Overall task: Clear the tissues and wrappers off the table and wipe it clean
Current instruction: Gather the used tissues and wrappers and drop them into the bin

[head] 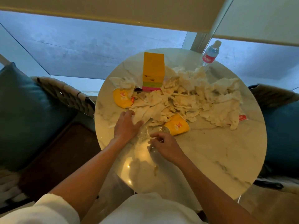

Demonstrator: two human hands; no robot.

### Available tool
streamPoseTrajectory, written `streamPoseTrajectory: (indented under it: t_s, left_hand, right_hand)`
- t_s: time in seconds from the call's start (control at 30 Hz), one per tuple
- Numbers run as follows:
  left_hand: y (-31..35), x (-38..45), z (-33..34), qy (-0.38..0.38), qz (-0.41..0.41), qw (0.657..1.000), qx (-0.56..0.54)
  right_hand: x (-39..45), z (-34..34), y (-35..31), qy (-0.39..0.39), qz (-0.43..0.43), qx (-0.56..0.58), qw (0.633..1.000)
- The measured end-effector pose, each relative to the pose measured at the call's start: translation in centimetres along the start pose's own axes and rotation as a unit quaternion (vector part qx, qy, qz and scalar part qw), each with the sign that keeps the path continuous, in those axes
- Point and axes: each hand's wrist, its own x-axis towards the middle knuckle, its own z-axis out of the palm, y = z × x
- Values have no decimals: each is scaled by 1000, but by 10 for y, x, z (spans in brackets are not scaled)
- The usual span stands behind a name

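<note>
Head view: tissues (191,97) mid-table (226,159).

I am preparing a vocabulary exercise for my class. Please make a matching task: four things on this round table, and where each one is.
Things:
1. clear plastic water bottle
2. tall yellow carton box
3. small red packet
4. crushed yellow paper cup

Places:
A. right edge of the heap of crumpled tissues
B. far edge of the round marble table
C. just beyond the right hand
D. behind the heap, upright

Pairs: 1-B, 2-D, 3-A, 4-C
</note>
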Motion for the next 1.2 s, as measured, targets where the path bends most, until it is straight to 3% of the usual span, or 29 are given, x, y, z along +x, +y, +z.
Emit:
streamPoseTrajectory:
  t_s: [0.1, 0.27, 0.43, 0.57, 0.67, 0.93, 1.03, 1.1, 1.2]
  left_hand:
    - [1, 1, 2, 7, -1, 1000, -7]
    - [17, -18, -15, 36, 12, 989, -144]
    - [38, -62, -33, 5, 27, 969, -247]
    - [44, -94, -29, -79, 11, 944, -320]
    - [41, -107, -20, -121, -8, 932, -342]
    - [30, -100, -12, -118, -135, 907, -381]
    - [32, -91, -11, -171, -147, 898, -379]
    - [34, -80, -9, -181, -116, 912, -350]
    - [31, -50, -4, -76, -7, 973, -216]
  right_hand:
    - [1, 7, -8, -7, 1, 17, 1000]
    - [3, 10, -24, -13, 60, 147, 987]
    - [5, 8, -39, -42, 158, 363, 917]
    - [0, 5, -32, -94, 117, 433, 889]
    - [-5, 3, -21, -92, 92, 416, 900]
    - [-37, -9, -4, -118, 47, 287, 950]
    - [-38, -13, 0, -60, 32, 214, 974]
    - [-38, -16, 2, -4, 49, 213, 976]
    - [-40, -24, 8, 51, 68, 212, 974]
